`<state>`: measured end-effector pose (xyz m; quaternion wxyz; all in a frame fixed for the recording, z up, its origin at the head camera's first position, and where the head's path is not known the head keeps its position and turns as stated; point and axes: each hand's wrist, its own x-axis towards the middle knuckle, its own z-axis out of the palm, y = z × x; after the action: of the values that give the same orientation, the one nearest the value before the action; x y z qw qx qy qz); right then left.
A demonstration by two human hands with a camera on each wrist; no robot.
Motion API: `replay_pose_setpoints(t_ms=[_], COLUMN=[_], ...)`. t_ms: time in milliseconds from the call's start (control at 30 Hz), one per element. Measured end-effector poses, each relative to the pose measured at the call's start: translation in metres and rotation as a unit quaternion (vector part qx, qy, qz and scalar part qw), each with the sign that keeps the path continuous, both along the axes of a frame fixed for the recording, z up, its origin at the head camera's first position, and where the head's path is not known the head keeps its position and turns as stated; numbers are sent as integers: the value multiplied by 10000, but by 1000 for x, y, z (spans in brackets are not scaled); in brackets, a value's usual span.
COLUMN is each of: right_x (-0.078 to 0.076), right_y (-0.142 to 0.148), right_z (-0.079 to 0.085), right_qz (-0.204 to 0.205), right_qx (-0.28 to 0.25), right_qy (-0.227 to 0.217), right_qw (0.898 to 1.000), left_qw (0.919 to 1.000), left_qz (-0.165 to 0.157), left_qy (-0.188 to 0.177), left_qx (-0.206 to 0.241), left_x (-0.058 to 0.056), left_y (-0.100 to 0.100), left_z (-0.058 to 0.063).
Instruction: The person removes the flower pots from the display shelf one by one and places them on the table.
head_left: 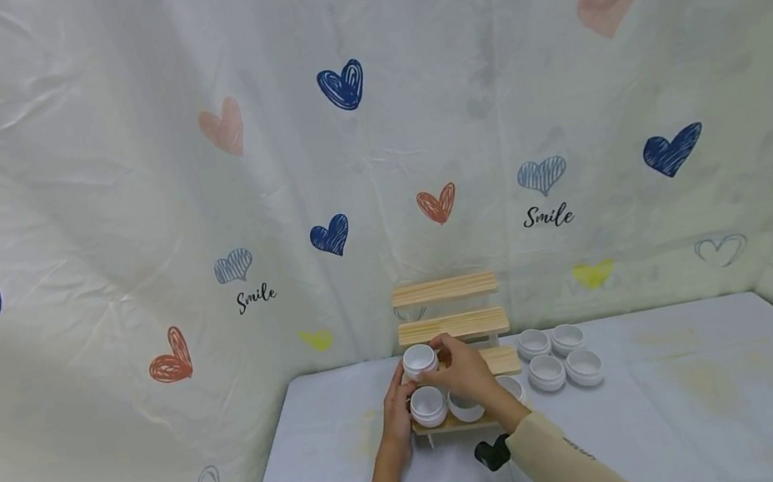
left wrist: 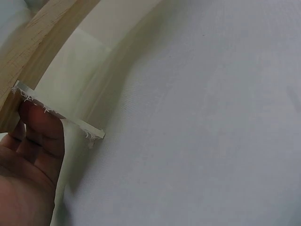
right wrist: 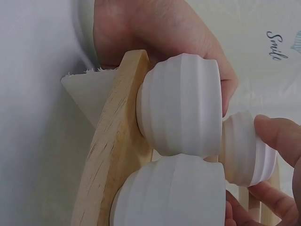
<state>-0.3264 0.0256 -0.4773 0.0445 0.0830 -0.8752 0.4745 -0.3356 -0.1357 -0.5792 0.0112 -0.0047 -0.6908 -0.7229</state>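
The right hand (head_left: pixel 466 373) pinches a white cup (head_left: pixel 421 362), its thumb on one side of the wall near the rim and fingers on the other. The left hand (head_left: pixel 394 418) is at the left end of a tiered wooden stand (head_left: pixel 450 327), just beside that cup; its fingers touch or nearly touch the stand's end, and I cannot tell whether they grip it.

The cup looks small, stiff and light, with shallow ridges round its sides and a base narrower than its mouth. Whether it is ceramic or plastic is unclear; if ceramic, it could chip against wood or a neighbour. The smooth wall may slip a little, so a thumb-and-finger hold across the sides just below the rim seems best, keeping the base free.

The cup is upright at the left end of the second tier from the bottom, between the two hands and behind the left-hand cup of the front row (head_left: pixel 430 419). Whether its base rests on the wood is hidden. Three cups stand along the lowest tier, and four more cups (head_left: pixel 549 385) are grouped on the table (head_left: pixel 688 421) to the right of the stand.
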Motion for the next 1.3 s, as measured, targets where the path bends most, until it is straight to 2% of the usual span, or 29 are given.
replay_pose_setpoints(t_ms=[767,1100,1300], right_x=[3,3,2], right_y=[-2,-5,-4], right_z=[-2,-4,-6], right_qz=[-152,-279,-232], right_qx=[53,217,137], right_qy=[115,444,281], right_qw=[9998,9984,9992], left_qw=[9999,9999,10000], left_qz=[-41,-23,1], left_qy=[87,44,41], left_qx=[-70,-147,-33], left_x=[0,0,-1], left_y=[-1,0,-1], left_z=[1,-1,-2])
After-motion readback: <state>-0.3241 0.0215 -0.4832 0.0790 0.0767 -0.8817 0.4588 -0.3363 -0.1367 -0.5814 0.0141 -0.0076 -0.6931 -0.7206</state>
